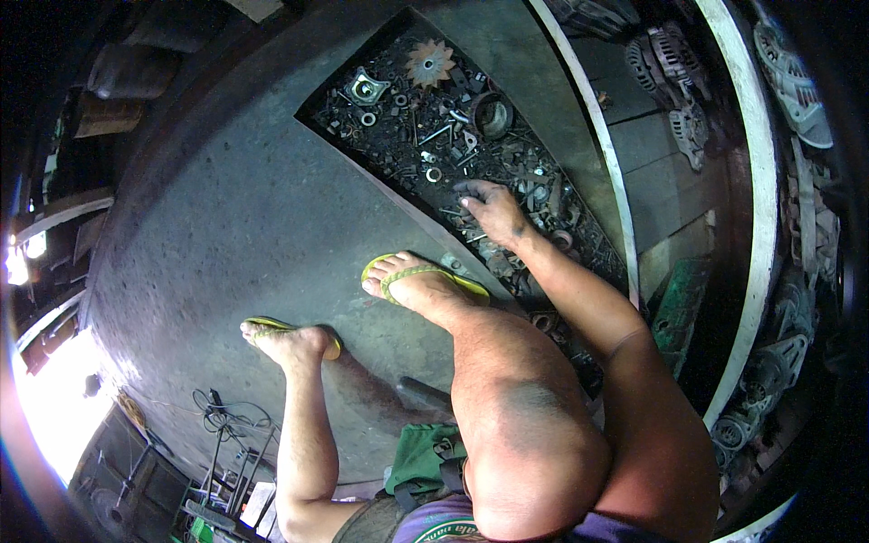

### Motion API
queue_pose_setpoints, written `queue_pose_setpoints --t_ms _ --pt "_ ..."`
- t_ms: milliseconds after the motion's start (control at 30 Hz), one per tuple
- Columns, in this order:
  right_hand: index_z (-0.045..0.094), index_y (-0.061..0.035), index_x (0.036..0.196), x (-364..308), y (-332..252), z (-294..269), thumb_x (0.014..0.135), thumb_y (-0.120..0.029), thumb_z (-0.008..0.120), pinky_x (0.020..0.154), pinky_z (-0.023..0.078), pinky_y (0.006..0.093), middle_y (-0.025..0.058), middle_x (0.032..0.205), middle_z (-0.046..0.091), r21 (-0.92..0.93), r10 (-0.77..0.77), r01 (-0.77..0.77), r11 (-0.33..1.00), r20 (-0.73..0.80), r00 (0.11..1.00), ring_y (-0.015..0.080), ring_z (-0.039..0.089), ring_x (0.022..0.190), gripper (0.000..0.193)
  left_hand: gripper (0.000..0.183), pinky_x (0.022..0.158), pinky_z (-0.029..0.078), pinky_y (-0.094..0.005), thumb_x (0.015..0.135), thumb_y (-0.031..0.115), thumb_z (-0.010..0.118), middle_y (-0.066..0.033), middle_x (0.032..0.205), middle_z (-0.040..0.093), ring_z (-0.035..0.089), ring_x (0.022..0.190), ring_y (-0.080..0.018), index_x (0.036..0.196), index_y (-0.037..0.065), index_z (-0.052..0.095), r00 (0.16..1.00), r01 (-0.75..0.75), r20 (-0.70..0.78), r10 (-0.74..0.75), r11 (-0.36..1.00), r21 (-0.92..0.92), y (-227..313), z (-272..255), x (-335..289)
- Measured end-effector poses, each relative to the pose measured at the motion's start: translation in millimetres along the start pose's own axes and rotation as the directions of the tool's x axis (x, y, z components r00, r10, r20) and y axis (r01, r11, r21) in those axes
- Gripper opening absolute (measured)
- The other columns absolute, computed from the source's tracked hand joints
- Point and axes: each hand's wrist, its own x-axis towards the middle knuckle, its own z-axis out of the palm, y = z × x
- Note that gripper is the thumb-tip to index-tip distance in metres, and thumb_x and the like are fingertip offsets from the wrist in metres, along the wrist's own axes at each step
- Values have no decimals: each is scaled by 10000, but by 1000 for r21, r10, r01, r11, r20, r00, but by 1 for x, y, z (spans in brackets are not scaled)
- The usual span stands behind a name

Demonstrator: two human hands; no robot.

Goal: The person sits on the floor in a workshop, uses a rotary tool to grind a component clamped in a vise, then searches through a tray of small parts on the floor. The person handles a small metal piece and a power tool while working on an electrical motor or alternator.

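My right hand reaches over a long, dark tray of loose metal parts, its fingertips blackened. Its fingers are loosely bent, with a gap between thumb and forefinger, and I see nothing held in them. Small dark scraps lie under the fingertips. A pale metal ring is close by, to the left of the hand. Farther back in the tray are a rusty, toothed fan wheel, a bright metal flange and a dark round ring. Bolts, washers and brackets are scattered among them. My left hand is out of the picture.
My feet in yellow flip-flops rest on the grey floor, the right one beside the tray. Ribbed metal housings stand on shelving at the right. A green metal piece leans there too. Black cable lies at lower left.
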Motion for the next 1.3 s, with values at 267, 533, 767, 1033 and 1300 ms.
queue_pose_setpoints --t_ms 267,533,767,1033,1300 --pt "724 -3 1319 0 0 -1 1041 -90 697 784 568 286 62 1046 781 26 -2 3 1000 -36 999 110 687 884 293 943 1352 148 -458 1054 736 451 -81 1781 307 291 1623 -260 1707 73 298 1000 16 -5 -16 999 41 4 9 -15" --pt "716 4 1327 3 7 1 1037 -80 696 789 570 276 37 1036 770 5 -37 37 999 -43 998 98 686 890 303 944 1351 155 -457 1052 736 443 -87 1776 317 300 1620 -264 1705 69 301 1000 26 -17 -24 997 76 11 18 -29" --pt "726 7 1311 1 4 1 1039 -81 691 783 565 277 39 1039 771 7 -4 4 1000 -28 1000 95 673 870 288 946 1350 161 -456 1050 737 436 -91 1771 326 307 1617 -267 1703 65 304 999 20 -31 -15 984 177 15 23 -39" --pt "740 1 1304 3 11 3 1031 -99 704 835 573 304 67 1077 788 -38 -64 62 997 -41 997 119 691 913 293 941 1353 149 -456 1056 731 443 -82 1779 298 285 1623 -258 1707 69 287 997 72 3 -72 997 -14 16 22 -36" --pt "743 -1 1296 1 4 1 1032 -109 702 922 574 331 125 1125 802 -100 -3 3 995 -2 1000 160 722 1004 288 946 1363 102 -459 1071 722 437 -72 1819 212 205 1664 -245 1728 74 230 1000 -6 -26 10 985 171 12 16 -33"
